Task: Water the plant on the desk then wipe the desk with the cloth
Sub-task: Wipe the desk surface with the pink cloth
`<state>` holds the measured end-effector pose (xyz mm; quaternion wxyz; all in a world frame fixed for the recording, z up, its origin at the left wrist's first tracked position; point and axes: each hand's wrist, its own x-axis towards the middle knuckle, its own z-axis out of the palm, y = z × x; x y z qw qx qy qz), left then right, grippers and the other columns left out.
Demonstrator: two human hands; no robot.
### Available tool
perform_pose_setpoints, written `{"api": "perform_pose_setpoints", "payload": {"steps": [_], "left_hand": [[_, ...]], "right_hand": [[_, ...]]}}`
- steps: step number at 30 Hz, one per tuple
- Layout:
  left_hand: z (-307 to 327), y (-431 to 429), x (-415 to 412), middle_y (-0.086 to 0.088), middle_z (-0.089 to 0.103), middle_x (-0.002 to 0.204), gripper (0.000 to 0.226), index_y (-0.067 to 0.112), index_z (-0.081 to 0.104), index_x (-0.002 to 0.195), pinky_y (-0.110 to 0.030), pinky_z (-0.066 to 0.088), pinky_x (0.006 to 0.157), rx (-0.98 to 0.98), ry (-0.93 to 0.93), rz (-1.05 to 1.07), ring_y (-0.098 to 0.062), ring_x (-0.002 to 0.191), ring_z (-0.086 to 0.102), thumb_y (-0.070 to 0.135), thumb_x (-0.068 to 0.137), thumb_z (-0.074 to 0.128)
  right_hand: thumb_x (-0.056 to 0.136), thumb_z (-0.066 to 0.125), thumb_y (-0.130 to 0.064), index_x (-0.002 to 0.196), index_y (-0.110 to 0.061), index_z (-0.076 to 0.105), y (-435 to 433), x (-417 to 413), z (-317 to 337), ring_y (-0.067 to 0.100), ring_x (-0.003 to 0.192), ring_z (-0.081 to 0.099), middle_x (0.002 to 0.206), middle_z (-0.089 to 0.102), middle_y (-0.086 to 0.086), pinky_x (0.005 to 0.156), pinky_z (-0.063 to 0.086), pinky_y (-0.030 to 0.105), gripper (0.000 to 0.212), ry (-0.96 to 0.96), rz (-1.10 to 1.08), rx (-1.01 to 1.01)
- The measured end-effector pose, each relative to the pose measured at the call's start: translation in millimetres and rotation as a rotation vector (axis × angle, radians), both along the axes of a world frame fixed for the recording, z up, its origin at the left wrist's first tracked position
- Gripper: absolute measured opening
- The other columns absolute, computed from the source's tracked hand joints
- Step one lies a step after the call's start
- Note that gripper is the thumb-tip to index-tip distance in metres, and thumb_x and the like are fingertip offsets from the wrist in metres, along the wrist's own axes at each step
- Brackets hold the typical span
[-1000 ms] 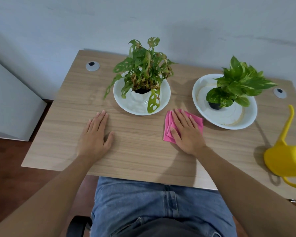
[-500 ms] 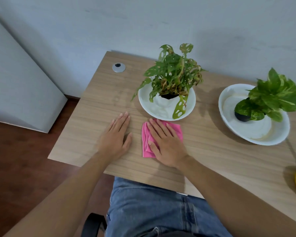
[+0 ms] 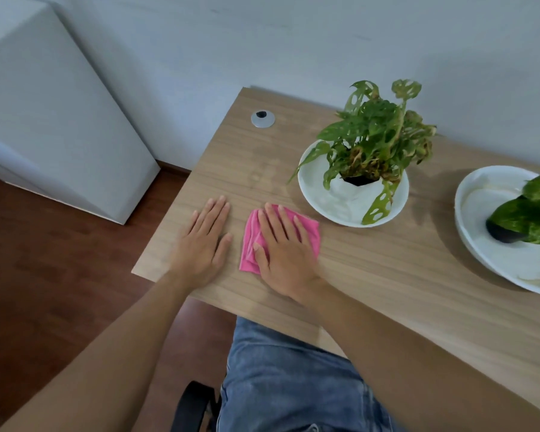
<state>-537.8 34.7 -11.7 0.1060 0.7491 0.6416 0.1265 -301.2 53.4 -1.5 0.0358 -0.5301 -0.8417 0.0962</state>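
A folded pink cloth (image 3: 250, 244) lies on the wooden desk (image 3: 387, 275) near its left front corner. My right hand (image 3: 286, 247) presses flat on top of the cloth, fingers spread. Just left of it, my left hand (image 3: 205, 241) rests palm down on the bare wood, holding nothing. Behind the cloth stands a holey-leaved plant (image 3: 374, 135) in a white bowl (image 3: 331, 207). A second leafy plant (image 3: 533, 213) sits in another white bowl (image 3: 493, 260) at the right edge, partly cut off.
A round grey cable grommet (image 3: 262, 119) sits at the desk's back left. A white cabinet (image 3: 44, 104) stands on the dark wood floor (image 3: 60, 291) to the left. The wall runs close behind the desk. My jeans and a chair armrest (image 3: 190, 406) show below.
My right hand has slid the pink cloth leftward across the desk, from between the two bowls to beside my left hand. The view has turned left; the yellow watering can is out of frame.
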Motion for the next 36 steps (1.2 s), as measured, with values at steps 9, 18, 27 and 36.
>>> {"api": "perform_pose_setpoints", "payload": {"steps": [9, 18, 27, 36], "left_hand": [[0.5, 2.3, -2.6, 0.011, 0.000, 0.186, 0.063, 0.028, 0.007, 0.177, -0.048, 0.007, 0.139, -0.077, -0.022, 0.010, -0.005, 0.170, -0.007, 0.048, 0.119, 0.020], [28.2, 11.5, 25.9, 0.001, 0.003, 0.186, 0.079, 0.022, 0.007, 0.178, -0.046, 0.005, 0.139, -0.247, -0.044, 0.133, -0.016, 0.172, -0.002, 0.068, 0.113, 0.016], [27.5, -0.3, 117.7, -0.008, 0.020, 0.183, 0.074, 0.013, 0.018, 0.176, -0.050, 0.013, 0.139, -0.039, -0.068, -0.138, -0.025, 0.171, 0.014, 0.054, 0.115, 0.030], [10.4, -10.2, 236.5, -0.005, 0.030, 0.180, 0.066, 0.011, 0.031, 0.173, -0.047, 0.016, 0.138, -0.026, -0.058, -0.432, -0.020, 0.170, 0.018, 0.045, 0.116, 0.034]], "right_hand": [[0.111, 0.026, -0.049, 0.177, -0.018, 0.005, 1.4, -17.1, -0.2, 0.021, 0.171, -0.005, 0.185, -0.001, 0.002, 0.137, 0.003, 0.048, 0.075, 0.064, -0.015, -0.049], [0.117, 0.029, -0.050, 0.177, -0.020, 0.010, 1.1, 49.2, 11.7, 0.006, 0.168, -0.013, 0.184, -0.003, -0.009, 0.138, -0.003, 0.040, 0.069, 0.310, 0.069, -0.255], [0.119, 0.034, -0.043, 0.176, -0.023, 0.019, -42.3, 156.4, -4.6, 0.001, 0.168, -0.004, 0.183, 0.007, -0.013, 0.138, 0.011, 0.038, 0.062, 0.314, -0.013, -0.123], [0.116, 0.043, -0.032, 0.171, -0.013, 0.036, -55.2, 272.7, -12.4, 0.012, 0.169, 0.017, 0.180, 0.028, -0.004, 0.136, 0.020, 0.044, 0.059, 0.263, -0.258, 0.082]]}}
